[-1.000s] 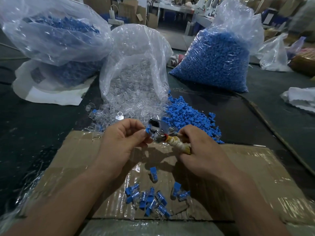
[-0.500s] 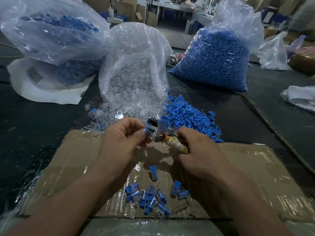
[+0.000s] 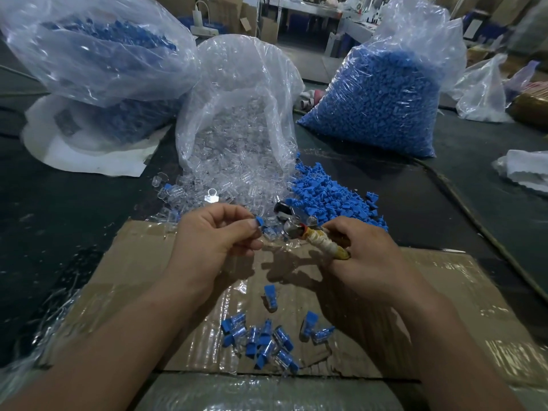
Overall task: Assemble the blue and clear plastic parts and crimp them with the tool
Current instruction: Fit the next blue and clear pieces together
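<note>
My left hand [image 3: 216, 235] pinches a small blue and clear plastic part [image 3: 260, 223] between thumb and fingertips. My right hand [image 3: 367, 253] grips the taped yellowish handle of the metal crimp tool [image 3: 296, 223], whose jaws point left, a short gap from the part. A loose pile of blue parts [image 3: 329, 197] lies just beyond the tool. Clear parts [image 3: 237, 161] spill from an open transparent bag. Several joined blue and clear pieces [image 3: 267, 342] lie on the cardboard [image 3: 142, 262] below my hands.
A big bag of blue parts [image 3: 379, 105] stands at the back right, another bag [image 3: 98, 54] at the back left on white sheeting. Dark table surface [image 3: 59, 203] surrounds the taped cardboard. White plastic [image 3: 525, 170] lies at the right edge.
My left hand has drawn the part slightly left, out of the tool's jaws. My right hand keeps its hold on the tool in about the same place.
</note>
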Demonstrator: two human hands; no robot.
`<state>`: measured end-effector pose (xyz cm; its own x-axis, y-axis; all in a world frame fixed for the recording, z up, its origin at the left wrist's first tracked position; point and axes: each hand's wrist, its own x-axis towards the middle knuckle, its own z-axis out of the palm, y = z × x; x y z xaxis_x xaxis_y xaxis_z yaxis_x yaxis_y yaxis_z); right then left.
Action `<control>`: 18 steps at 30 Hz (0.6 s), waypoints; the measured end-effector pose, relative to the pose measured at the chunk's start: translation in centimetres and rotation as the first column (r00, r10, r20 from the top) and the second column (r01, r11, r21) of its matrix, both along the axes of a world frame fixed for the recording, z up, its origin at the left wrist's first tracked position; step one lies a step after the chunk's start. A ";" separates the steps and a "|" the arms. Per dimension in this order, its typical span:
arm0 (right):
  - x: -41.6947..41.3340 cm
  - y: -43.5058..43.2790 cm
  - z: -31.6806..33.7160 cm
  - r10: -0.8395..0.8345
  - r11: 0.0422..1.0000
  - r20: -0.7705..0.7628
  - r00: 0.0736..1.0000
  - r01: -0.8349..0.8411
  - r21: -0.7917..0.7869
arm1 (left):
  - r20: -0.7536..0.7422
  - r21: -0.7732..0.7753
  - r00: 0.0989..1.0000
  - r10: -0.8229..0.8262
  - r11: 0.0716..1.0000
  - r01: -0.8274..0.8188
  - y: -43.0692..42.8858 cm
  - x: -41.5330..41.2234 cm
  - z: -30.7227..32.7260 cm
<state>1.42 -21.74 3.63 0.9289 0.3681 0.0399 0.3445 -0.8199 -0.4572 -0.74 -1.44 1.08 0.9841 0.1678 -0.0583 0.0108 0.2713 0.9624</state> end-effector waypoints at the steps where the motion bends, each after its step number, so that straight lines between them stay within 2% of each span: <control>1: 0.0 0.0 0.0 -0.005 1.000 0.006 1.000 0.005 -0.002 | -0.005 0.005 1.000 -0.006 1.000 0.006 0.0 0.0 0.0; 7: 0.1 -0.7 0.4 -0.011 0.999 -0.021 1.000 0.010 -0.038 | -0.013 0.044 1.000 -0.013 0.999 0.014 0.2 0.0 0.0; 14: 0.1 -1.4 0.6 0.066 0.979 -0.048 0.997 -0.074 -0.188 | -0.019 0.031 0.999 -0.042 0.999 0.043 0.0 -0.3 0.2; 18: 0.3 -1.8 0.8 0.066 0.983 -0.126 0.990 -0.087 -0.163 | -0.027 0.019 0.997 -0.068 0.997 0.068 -0.2 -0.4 0.4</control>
<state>1.74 -23.53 4.39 0.8921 0.4303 -0.1377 0.3606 -0.8618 -0.3567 -1.13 -1.59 1.51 0.9915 0.1020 -0.0813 0.0535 0.2500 0.9668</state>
